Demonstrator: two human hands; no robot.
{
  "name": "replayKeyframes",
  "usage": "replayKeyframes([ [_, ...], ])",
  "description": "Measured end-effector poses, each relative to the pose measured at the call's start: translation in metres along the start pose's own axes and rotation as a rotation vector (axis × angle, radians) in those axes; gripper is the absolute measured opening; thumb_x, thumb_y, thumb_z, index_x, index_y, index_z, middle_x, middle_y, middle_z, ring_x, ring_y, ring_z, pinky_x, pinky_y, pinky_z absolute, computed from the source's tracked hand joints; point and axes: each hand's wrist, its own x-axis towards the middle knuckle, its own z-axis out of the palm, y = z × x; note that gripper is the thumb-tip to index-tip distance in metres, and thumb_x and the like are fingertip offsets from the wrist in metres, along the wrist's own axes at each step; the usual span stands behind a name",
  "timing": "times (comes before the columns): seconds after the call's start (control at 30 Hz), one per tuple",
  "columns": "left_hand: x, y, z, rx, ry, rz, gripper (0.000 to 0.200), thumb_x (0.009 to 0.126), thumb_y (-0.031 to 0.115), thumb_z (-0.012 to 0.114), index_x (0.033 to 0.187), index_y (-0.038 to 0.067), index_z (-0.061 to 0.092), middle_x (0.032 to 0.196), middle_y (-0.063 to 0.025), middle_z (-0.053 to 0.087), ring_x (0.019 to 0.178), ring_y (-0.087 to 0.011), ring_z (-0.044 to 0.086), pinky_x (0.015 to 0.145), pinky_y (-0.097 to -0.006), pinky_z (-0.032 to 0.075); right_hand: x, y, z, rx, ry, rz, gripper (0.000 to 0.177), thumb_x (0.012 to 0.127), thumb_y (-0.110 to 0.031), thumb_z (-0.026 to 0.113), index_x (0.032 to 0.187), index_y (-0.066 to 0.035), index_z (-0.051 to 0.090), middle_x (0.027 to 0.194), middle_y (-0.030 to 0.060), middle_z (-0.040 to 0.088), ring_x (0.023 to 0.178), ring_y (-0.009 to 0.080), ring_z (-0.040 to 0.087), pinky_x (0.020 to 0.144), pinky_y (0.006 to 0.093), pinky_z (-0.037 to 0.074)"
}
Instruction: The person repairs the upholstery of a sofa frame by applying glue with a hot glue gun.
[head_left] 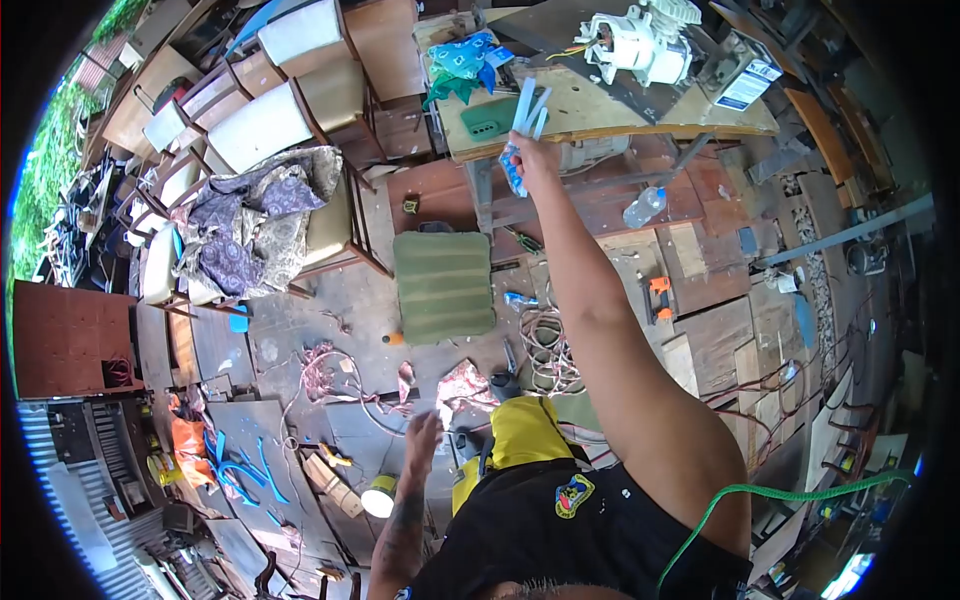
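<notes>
My right hand (535, 157) reaches out over the front edge of the wooden workbench (600, 128). Its fingers are closed around several pale blue flat strips (524, 103) and a blue patterned piece (512, 172) whose kind I cannot make out. Just beyond that hand lies a green phone (490, 120), close to a blue and green patterned cloth (466, 62). My left hand (424, 438) hangs low near my knee, above the floor. Its fingers are small and blurred, and nothing is clearly seen in it. A scrap of patterned fabric (465, 386) lies on the floor close by.
A white motor (640, 45) and a boxy metal unit (740, 70) stand on the bench. Chairs (262, 130) with draped fabric (250, 225) fill the left. On the floor are a green striped cushion (444, 287), coiled hose (548, 350), an orange tool (660, 298) and a bottle (645, 207).
</notes>
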Motion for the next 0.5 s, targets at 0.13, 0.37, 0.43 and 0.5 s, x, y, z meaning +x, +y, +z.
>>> replayKeyframes([
  [0.13, -0.045, -0.085, -0.064, 0.005, 0.221, -0.22, 0.032, 0.098, 0.029, 0.06, 0.114, 0.001, 0.064, 0.09, -0.005, 0.065, 0.071, -0.0131, 0.061, 0.055, -0.0269, 0.047, -0.002, -0.007, 0.0, -0.075, 0.018, -0.179, 0.026, 0.08, -0.025, 0.084, 0.075, -0.004, 0.068, 0.063, 0.0041, 0.063, 0.042, 0.0125, 0.056, 0.037, 0.0281, 0.041],
  [0.37, -0.092, -0.125, -0.074, -0.04, 0.425, -0.358, 0.023, 0.099, 0.027, 0.057, 0.106, 0.006, 0.063, 0.077, -0.0007, 0.058, 0.061, -0.0112, 0.055, 0.049, -0.0236, 0.041, -0.024, -0.022, -0.008, -0.137, 0.115, -0.126, 0.047, 0.081, -0.048, 0.083, 0.085, -0.003, 0.069, 0.065, 0.0042, 0.063, 0.042, 0.0138, 0.058, 0.034, 0.026, 0.041],
  [0.43, -0.093, -0.136, -0.078, -0.17, 0.372, -0.353, 0.02, 0.099, 0.026, 0.057, 0.104, 0.008, 0.063, 0.076, -0.0001, 0.057, 0.059, -0.0106, 0.054, 0.047, -0.0231, 0.04, -0.015, -0.013, -0.016, -0.176, 0.164, -0.077, 0.055, 0.081, -0.058, 0.078, 0.09, -0.005, 0.065, 0.063, 0.0047, 0.061, 0.043, 0.0138, 0.058, 0.035, 0.0251, 0.041],
  [0.5, -0.083, -0.168, -0.086, -0.399, 0.274, -0.322, 0.015, 0.099, 0.025, 0.058, 0.095, 0.011, 0.061, 0.074, 0.0011, 0.054, 0.057, -0.0092, 0.053, 0.044, -0.0231, 0.038, -0.013, -0.008, -0.03, -0.085, 0.186, -0.061, 0.061, 0.08, -0.064, 0.076, 0.086, -0.005, 0.062, 0.064, 0.0058, 0.062, 0.048, 0.0164, 0.062, 0.039, 0.0272, 0.046],
])
